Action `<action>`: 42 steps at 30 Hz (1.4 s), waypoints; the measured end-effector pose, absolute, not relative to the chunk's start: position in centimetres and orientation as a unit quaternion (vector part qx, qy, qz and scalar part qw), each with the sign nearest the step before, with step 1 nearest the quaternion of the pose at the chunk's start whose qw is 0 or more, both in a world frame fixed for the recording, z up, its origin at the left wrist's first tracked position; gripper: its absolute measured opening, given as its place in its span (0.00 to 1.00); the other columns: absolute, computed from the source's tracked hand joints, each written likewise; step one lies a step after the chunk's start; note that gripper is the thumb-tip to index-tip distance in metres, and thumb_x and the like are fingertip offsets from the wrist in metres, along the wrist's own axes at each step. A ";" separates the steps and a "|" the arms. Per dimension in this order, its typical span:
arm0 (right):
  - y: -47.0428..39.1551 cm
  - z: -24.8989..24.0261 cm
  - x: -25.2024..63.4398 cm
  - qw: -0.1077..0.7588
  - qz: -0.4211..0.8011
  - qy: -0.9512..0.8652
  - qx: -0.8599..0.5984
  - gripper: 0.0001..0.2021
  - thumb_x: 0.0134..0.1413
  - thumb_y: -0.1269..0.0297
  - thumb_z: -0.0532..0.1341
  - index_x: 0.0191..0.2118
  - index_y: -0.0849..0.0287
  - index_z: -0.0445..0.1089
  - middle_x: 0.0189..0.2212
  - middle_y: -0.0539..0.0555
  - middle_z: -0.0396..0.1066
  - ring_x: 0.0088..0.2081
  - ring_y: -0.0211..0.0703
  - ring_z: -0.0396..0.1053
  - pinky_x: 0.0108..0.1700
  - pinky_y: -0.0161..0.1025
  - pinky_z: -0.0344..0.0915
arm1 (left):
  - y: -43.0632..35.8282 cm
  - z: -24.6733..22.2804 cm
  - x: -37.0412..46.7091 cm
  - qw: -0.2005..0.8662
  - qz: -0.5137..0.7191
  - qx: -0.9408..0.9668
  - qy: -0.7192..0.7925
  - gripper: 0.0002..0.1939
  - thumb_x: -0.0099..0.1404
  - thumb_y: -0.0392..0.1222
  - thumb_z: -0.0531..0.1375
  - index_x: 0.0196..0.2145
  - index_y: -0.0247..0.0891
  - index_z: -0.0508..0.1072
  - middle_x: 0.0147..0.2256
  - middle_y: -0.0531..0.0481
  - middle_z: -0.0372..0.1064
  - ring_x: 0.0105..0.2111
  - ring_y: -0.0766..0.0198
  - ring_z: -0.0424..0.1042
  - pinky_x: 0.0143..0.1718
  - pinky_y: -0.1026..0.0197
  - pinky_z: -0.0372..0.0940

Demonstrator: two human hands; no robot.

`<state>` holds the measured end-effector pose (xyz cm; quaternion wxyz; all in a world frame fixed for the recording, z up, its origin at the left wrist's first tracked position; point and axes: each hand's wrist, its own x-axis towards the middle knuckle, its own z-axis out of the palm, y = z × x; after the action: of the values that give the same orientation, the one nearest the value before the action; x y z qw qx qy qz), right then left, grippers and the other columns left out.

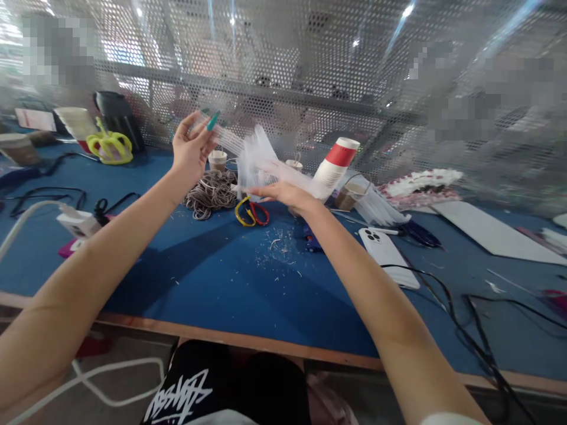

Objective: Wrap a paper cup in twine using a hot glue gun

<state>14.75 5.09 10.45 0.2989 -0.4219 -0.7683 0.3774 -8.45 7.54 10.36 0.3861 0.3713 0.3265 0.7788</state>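
My left hand (192, 144) is raised above the back of the table, thumb and fingers closed on one end of some thin, translucent plastic strips (259, 156). Long green nails show at its fingertips. Lower and to the right, my right hand (286, 192) holds the other part of the whitish plastic, which is smeared by motion. Below the plastic lie scissors (251, 213) with one yellow and one red handle loop. A heap of grey-brown cord (210, 195) lies left of them. Close behind my right hand leans a stack of paper cups (336, 165) with a red band.
A white phone (388, 257) and dark cables (465, 319) lie at right, beside more clear plastic (376, 203) and a brown cup (352, 195). At left are a white plug (78, 222), a yellow object (110, 146) and a black jug (119, 118). Scraps (279, 245) litter the blue table (212, 283).
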 end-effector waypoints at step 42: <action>6.0 16.1 23.8 0.160 0.140 -0.830 -0.516 0.09 0.44 0.59 0.72 0.29 0.58 0.77 0.31 0.53 0.77 0.41 0.49 0.75 0.49 0.49 0.68 | 4.3 2.1 -1.3 0.711 0.368 0.540 0.259 0.15 0.54 0.25 0.68 0.40 0.34 0.77 0.37 0.47 0.80 0.35 0.64 0.80 0.42 0.59 0.75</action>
<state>23.84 5.95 16.12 0.1602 -0.5162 -0.8297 0.1399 -1.34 4.32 2.10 0.7110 0.5402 0.2589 0.3682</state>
